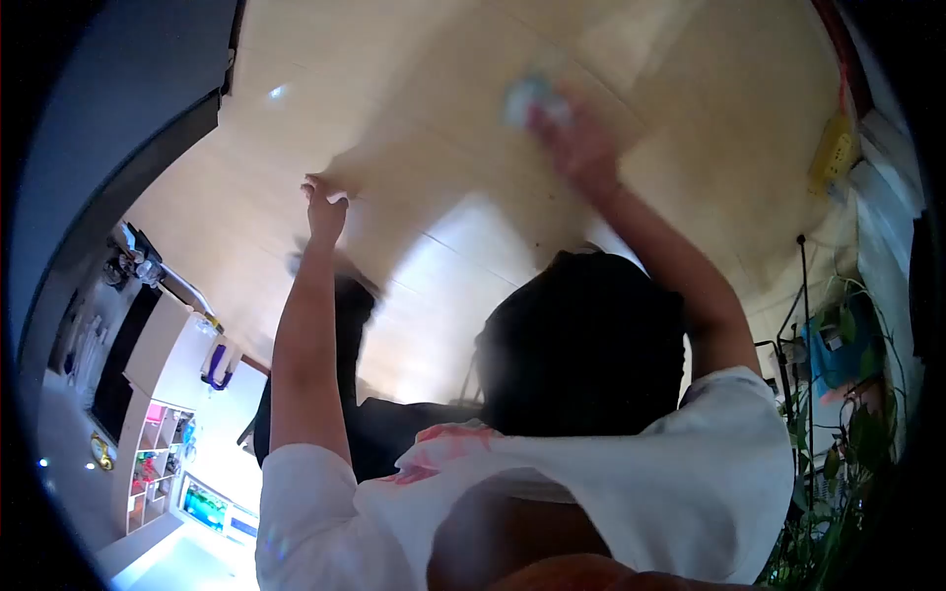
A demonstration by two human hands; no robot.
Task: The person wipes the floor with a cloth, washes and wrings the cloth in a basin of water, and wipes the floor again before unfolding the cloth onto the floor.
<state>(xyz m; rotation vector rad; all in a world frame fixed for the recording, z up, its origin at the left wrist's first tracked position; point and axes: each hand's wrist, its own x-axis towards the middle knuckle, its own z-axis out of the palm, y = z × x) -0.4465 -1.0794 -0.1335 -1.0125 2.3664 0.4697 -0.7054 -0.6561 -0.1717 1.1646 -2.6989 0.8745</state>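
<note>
The right hand (pixel 579 148), blurred by motion, was closed around a pale item (pixel 533 102) over the tan floor (pixel 434 133). The left hand (pixel 324 209), empty and half open, reached out well apart from it.

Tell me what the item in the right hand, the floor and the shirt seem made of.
Item in the right hand: possibly cloth or paper, pale with a bluish-green edge; blur hides its texture and finish.
Floor: probably tile or laminate, beige and glossy, judging by thin straight seams and bright reflections.
Shirt: likely soft fabric, white and matte, as its loose folds suggest.
</note>
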